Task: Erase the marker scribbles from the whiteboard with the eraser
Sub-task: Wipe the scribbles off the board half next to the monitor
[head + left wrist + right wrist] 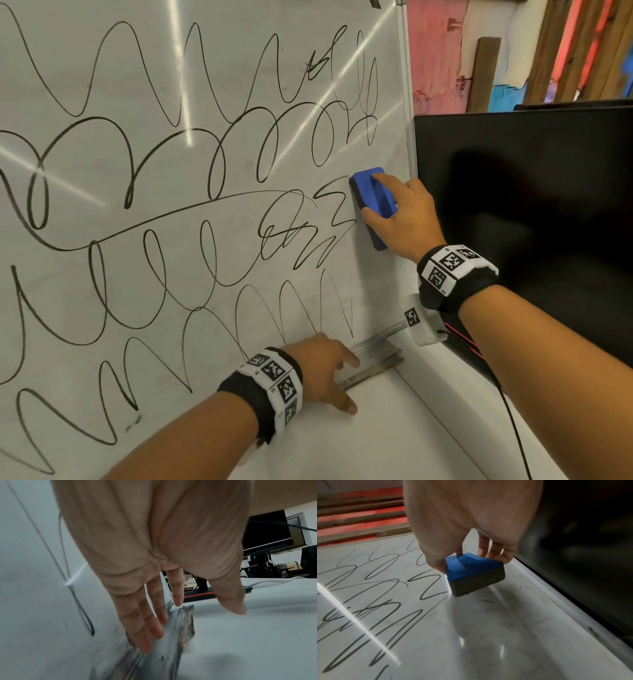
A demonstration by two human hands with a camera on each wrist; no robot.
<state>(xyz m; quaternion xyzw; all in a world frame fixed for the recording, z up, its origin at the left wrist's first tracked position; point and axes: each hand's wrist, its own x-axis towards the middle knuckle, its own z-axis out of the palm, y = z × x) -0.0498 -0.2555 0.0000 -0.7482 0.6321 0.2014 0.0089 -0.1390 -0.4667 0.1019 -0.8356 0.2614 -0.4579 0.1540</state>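
Note:
A whiteboard (171, 164) covered in looping black marker scribbles (144, 240) fills the left of the head view. My right hand (404, 219) grips a blue eraser (371, 202) with a dark felt base and presses it flat on the board near its right edge. In the right wrist view the eraser (471, 569) sits just right of the scribbles (376, 588), with a smudged wiped strip below it. My left hand (325, 370) rests with straight fingers (149, 628) on the metal tray (171, 642) at the board's bottom, holding nothing.
A black monitor (524, 205) stands right beside the board's right frame (409, 137). A white table surface (394, 428) lies below the board. A black cable (513, 428) runs down from my right wrist.

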